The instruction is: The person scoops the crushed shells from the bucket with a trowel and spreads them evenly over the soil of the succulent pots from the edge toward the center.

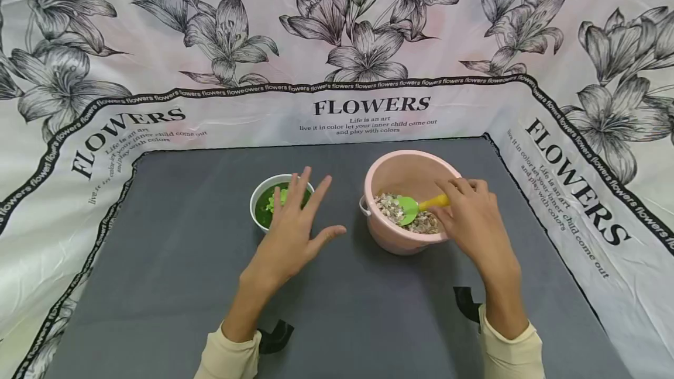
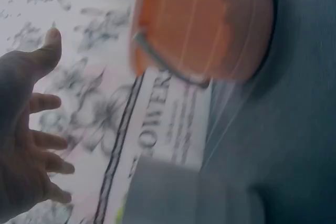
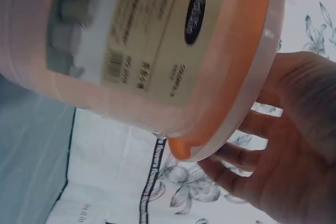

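Done: my right hand (image 1: 472,219) grips the scoop (image 1: 408,210), blade on the bucket's (image 1: 396,243) chips (image 1: 424,224). Outstanding, I judge: any lifted load. My left hand (image 1: 289,235) spreads wide, empty.

On the grey tabletop (image 1: 158,262), a pink bucket (image 1: 392,241) stands at right, holding pale, mottled bits (image 1: 388,208). The right hand (image 1: 470,215), over its right rim, pinches the yellow handle of a scoop (image 1: 409,210) whose green blade rests on them. At left, the left hand (image 1: 292,227) hangs with fingers spread, partly hiding a white bowl (image 1: 254,210) with green contents. Flower-printed cloth (image 1: 242,124) lines the far, left and right sides.
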Demonstrator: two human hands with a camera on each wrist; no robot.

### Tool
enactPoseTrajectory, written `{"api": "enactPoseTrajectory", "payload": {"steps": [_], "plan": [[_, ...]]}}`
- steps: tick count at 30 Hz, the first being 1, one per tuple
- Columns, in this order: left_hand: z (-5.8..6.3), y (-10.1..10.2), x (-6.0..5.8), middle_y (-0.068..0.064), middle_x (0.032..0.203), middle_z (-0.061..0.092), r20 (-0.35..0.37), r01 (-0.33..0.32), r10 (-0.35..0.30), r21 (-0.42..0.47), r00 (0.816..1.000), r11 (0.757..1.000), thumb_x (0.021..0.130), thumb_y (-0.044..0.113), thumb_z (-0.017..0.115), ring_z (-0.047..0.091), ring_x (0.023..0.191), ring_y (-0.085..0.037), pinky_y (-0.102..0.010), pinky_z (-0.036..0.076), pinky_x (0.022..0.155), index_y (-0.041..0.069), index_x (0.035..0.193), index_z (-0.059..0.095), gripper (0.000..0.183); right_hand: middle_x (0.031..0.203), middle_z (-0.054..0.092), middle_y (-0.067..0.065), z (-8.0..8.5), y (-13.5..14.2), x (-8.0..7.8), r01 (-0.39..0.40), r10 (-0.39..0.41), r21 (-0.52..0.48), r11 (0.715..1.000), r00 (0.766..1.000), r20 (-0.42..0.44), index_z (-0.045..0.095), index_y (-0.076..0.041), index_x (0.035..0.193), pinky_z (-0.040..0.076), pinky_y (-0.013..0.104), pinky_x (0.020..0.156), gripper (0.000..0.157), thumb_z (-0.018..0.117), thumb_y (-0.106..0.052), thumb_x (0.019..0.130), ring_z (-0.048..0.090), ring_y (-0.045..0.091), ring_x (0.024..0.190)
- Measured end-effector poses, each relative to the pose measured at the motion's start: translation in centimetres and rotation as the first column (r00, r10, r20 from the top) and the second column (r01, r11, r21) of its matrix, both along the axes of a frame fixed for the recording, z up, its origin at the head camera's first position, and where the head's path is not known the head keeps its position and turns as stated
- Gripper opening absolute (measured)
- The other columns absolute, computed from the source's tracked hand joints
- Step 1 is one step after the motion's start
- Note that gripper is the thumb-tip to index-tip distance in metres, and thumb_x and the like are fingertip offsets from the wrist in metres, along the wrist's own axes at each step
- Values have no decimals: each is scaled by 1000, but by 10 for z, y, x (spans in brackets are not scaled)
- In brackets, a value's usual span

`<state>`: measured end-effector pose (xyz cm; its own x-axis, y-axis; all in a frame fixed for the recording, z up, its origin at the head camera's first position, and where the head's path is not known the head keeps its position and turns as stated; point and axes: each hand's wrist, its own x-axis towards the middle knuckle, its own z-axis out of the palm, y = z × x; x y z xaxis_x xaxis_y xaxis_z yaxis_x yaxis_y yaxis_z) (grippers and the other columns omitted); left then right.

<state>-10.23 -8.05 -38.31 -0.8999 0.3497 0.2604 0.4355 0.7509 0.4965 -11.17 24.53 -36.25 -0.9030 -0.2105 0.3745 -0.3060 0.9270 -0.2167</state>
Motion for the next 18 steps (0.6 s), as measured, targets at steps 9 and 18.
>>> {"api": "enactPoseTrajectory", "payload": {"steps": [9,18], "plan": [[-14,58,-26,-15,177,14,71,176,-176,1,982,984,99,56,65,19,165,-28,-56,14,134,9,168,19,96,87,73,17,2,-8,-24,15,-43,112,994,967,253,76,0,95,33,65,88,20,89,-5,81,51,38,86],[-19,77,-31,-14,177,12,97,183,-181,-13,979,983,97,54,68,22,164,-26,-50,13,136,5,168,16,101,93,72,26,6,-5,-15,94,-92,-12,996,989,113,76,6,91,38,61,78,13,82,-1,81,49,44,90]]}}
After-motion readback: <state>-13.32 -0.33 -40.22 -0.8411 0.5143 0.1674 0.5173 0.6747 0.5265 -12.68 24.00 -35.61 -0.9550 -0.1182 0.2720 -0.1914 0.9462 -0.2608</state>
